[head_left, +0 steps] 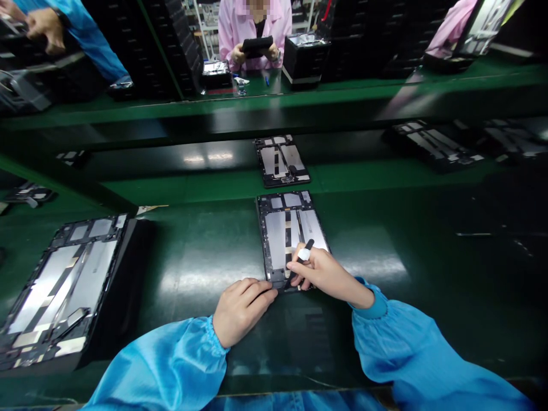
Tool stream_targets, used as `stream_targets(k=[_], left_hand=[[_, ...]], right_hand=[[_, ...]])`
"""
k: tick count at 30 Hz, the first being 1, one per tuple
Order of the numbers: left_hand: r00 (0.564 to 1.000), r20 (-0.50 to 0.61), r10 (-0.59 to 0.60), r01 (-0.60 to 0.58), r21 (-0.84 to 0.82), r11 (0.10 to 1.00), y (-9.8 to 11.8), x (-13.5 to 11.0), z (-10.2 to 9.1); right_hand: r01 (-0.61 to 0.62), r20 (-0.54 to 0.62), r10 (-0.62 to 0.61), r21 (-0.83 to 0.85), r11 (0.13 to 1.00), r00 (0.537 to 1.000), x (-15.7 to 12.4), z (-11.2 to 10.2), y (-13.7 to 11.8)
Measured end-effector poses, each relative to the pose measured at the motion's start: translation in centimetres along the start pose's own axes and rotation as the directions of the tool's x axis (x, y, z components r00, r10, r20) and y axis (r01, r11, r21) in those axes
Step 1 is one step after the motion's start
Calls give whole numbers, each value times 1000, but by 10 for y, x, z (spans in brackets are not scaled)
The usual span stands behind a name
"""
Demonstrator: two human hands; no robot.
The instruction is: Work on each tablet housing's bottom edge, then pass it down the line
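Opened tablet [276,228] lies at centre of frame, internals facing up. Right hand [327,271] pinches a slim dark tool [310,244] over its lower part; left hand [242,308] rests fingers, side by side, at its lower left corner, thumb hidden, grip cannot be told. Another opened unit [100,268] sits at lower left of frame.

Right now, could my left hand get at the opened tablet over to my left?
Probably yes: the left hand rests at the center tablet's near-left corner, seemingly gripping nothing, and only green tabletop shows between that hand and the left-side tablet.
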State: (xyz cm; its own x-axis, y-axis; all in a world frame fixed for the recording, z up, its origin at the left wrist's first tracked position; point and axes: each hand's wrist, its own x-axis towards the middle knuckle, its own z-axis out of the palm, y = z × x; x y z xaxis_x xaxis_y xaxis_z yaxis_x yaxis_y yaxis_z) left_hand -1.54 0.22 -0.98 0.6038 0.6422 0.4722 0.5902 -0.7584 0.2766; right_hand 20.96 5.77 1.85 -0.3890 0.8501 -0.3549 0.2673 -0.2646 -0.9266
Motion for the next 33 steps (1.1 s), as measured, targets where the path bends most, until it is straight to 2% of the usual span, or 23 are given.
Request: stream_targets(k=[20,27,30,33], left_hand=[[999,33,-5,4,28,1000,1,-2,0],[987,141,81,-103,159,982,-2,-1,-8],[983,158,93,-119,158,980,-2,1,-10],[983,163,81,-106,151,983,-1,2,-10]], right_hand=[[16,-18,-16,-5,1000,1000,-1,1,3],[18,-24,-18,-15,1000,1000,-1,2,2],[31,-68,-31,-3,1000,997,-6,-5,2],[86,-166,-98,-78,993,981,-17,-15,7]])
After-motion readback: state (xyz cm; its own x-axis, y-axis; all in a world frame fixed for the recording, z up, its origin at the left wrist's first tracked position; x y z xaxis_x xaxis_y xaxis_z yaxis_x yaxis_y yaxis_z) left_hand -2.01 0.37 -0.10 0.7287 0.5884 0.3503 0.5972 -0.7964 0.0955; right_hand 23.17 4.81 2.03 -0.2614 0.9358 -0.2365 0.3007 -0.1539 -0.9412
